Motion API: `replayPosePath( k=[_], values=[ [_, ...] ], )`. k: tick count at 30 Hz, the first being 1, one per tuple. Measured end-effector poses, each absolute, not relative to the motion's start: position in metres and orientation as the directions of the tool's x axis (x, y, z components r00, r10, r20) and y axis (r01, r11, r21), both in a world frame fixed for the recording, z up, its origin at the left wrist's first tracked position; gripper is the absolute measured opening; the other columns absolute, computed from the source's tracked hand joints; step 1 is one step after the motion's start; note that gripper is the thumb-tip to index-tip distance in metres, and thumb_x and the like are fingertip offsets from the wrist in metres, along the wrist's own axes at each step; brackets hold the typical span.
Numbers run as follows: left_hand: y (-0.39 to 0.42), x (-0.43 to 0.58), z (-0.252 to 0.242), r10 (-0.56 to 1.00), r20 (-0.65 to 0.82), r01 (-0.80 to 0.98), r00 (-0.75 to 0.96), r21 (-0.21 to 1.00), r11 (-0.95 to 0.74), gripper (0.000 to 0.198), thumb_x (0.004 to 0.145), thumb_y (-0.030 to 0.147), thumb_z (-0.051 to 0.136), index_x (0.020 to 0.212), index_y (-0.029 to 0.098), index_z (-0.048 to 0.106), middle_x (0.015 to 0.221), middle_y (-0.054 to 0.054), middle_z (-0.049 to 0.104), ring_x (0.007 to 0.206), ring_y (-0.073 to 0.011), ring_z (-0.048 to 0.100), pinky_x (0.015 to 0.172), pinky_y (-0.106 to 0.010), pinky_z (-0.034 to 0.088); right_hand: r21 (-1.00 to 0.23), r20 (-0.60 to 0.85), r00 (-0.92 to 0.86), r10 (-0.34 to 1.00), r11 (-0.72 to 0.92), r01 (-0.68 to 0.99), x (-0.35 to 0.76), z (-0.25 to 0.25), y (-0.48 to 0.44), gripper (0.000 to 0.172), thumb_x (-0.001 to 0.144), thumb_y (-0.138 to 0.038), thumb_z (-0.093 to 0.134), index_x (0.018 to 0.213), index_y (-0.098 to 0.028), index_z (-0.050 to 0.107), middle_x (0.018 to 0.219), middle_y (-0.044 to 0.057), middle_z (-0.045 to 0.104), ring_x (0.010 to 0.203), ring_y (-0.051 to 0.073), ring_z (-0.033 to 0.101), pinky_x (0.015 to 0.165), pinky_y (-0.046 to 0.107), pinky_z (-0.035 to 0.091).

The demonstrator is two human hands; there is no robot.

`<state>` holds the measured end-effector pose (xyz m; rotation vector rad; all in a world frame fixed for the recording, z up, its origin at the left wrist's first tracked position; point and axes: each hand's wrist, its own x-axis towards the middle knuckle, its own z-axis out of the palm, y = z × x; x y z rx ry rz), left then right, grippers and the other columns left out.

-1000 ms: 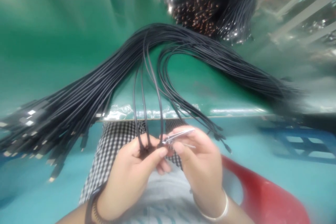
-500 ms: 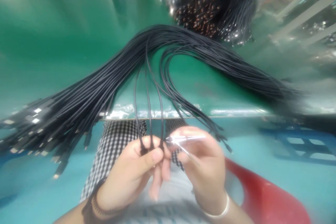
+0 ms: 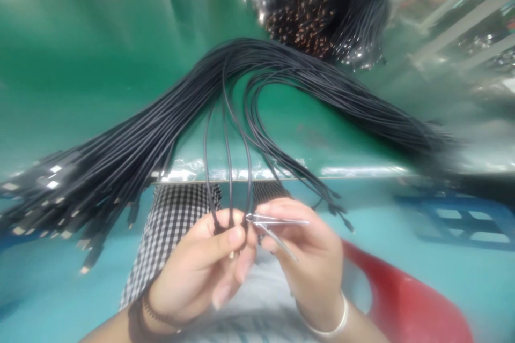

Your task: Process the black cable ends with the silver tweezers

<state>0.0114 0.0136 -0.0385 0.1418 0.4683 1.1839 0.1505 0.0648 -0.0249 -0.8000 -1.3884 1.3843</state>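
My left hand [image 3: 205, 257] pinches three black cables [image 3: 229, 166] near their plug ends, between thumb and fingers. A small light tip shows below the thumb. My right hand [image 3: 308, 252] grips what looks like a silver nail clipper [image 3: 277, 221], its two arms spread in a V. The clipper's narrow end meets the rightmost held cable at the plug's neck; whether its jaws are closed on it I cannot make out. The held cables run up into a thick bundle of black cables [image 3: 181, 91] on the green table [image 3: 112, 86].
Plug ends of the bundle overhang the table edge [image 3: 354, 174] at left. Several separated cable ends [image 3: 338, 206] hang right of my hands. Another cable pile [image 3: 309, 16] lies at the back. A red stool [image 3: 410, 295] and a blue crate [image 3: 462, 220] stand at lower right.
My right hand has shifted slightly left, bringing the nail clipper's tip onto the rightmost held cable. The left hand's lower fingers have curled left, and a light plug tip now shows beneath its thumb.
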Motion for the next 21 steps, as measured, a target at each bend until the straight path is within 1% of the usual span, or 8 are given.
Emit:
replayPosePath(
  k=[6, 9, 12, 14, 16, 18, 20, 21],
  values=[
    [0.013, 0.01, -0.039, 0.905, -0.294, -0.842, 0.308, 0.358, 0.403, 0.017, 0.089, 0.027, 0.067, 0.08, 0.014, 0.072, 0.058, -0.001, 0.067, 0.028, 0.001, 0.038, 0.032, -0.007, 0.036, -0.973, 0.228, -0.274, 0.934, 0.206, -0.107, 0.153, -0.023, 0.064, 0.037, 0.075, -0.006, 0.079, 0.101, -0.032, 0.076, 0.095, -0.001, 0.079, 0.087, 0.016, 0.073, 0.078, 0.025, 0.062],
    [0.013, 0.01, -0.04, 0.902, -0.299, -0.838, 0.312, 0.361, 0.409, 0.017, 0.09, 0.027, 0.066, 0.08, 0.014, 0.072, 0.058, -0.002, 0.067, 0.028, 0.0008, 0.037, 0.033, -0.007, 0.037, -0.976, 0.21, -0.261, 0.942, 0.186, -0.111, 0.153, -0.025, 0.063, 0.035, 0.076, -0.006, 0.079, 0.099, -0.031, 0.077, 0.093, -0.002, 0.079, 0.087, 0.014, 0.072, 0.079, 0.023, 0.06],
    [0.012, 0.01, -0.042, 0.897, -0.31, -0.831, 0.315, 0.366, 0.418, 0.017, 0.09, 0.027, 0.066, 0.082, 0.014, 0.071, 0.057, -0.001, 0.066, 0.028, 0.0007, 0.038, 0.033, -0.008, 0.037, -0.972, 0.064, -0.266, 0.962, -0.001, -0.236, 0.151, -0.028, 0.064, 0.023, 0.075, -0.013, 0.082, 0.092, -0.029, 0.079, 0.09, -0.002, 0.079, 0.081, 0.013, 0.073, 0.073, 0.019, 0.06],
    [0.013, 0.011, -0.042, 0.897, -0.314, -0.83, 0.311, 0.371, 0.417, 0.016, 0.09, 0.028, 0.067, 0.082, 0.014, 0.071, 0.057, -0.001, 0.066, 0.028, 0.0005, 0.039, 0.033, -0.008, 0.037, -0.923, -0.072, -0.287, 0.955, -0.173, -0.345, 0.148, -0.03, 0.067, 0.016, 0.075, -0.018, 0.083, 0.088, -0.027, 0.079, 0.084, -0.002, 0.078, 0.073, 0.012, 0.073, 0.068, 0.018, 0.06],
    [0.014, 0.012, -0.041, 0.897, -0.32, -0.825, 0.306, 0.381, 0.417, 0.016, 0.088, 0.028, 0.069, 0.08, 0.014, 0.071, 0.057, -0.001, 0.067, 0.028, 0.0004, 0.039, 0.032, -0.008, 0.036, -0.855, -0.17, -0.308, 0.936, -0.295, -0.427, 0.146, -0.03, 0.071, 0.017, 0.075, -0.016, 0.082, 0.088, -0.026, 0.078, 0.08, -0.002, 0.078, 0.067, 0.011, 0.072, 0.066, 0.018, 0.06],
    [0.015, 0.013, -0.04, 0.896, -0.338, -0.811, 0.287, 0.412, 0.415, 0.018, 0.085, 0.031, 0.073, 0.078, 0.014, 0.07, 0.057, -0.002, 0.068, 0.028, 0.0003, 0.041, 0.032, -0.007, 0.035, -0.804, -0.221, -0.336, 0.916, -0.366, -0.468, 0.146, -0.03, 0.075, 0.019, 0.074, -0.012, 0.08, 0.088, -0.026, 0.077, 0.085, -0.001, 0.079, 0.074, 0.013, 0.074, 0.073, 0.021, 0.061],
    [0.014, 0.013, -0.039, 0.896, -0.38, -0.771, 0.229, 0.492, 0.405, 0.02, 0.082, 0.032, 0.077, 0.078, 0.014, 0.068, 0.059, -0.002, 0.071, 0.03, -0.0002, 0.047, 0.034, -0.007, 0.035, -0.78, -0.227, -0.385, 0.894, -0.404, -0.478, 0.147, -0.029, 0.077, 0.019, 0.074, -0.01, 0.079, 0.087, -0.025, 0.076, 0.093, 0.002, 0.08, 0.089, 0.016, 0.074, 0.085, 0.027, 0.059],
    [0.014, 0.013, -0.039, 0.898, -0.4, -0.74, 0.185, 0.545, 0.395, 0.022, 0.081, 0.032, 0.078, 0.078, 0.014, 0.067, 0.06, -0.003, 0.072, 0.032, -0.0009, 0.05, 0.036, -0.007, 0.036, -0.774, -0.227, -0.414, 0.881, -0.422, -0.473, 0.148, -0.028, 0.078, 0.018, 0.075, -0.01, 0.078, 0.087, -0.024, 0.076, 0.095, 0.003, 0.08, 0.093, 0.018, 0.074, 0.088, 0.029, 0.058]
  ],
)
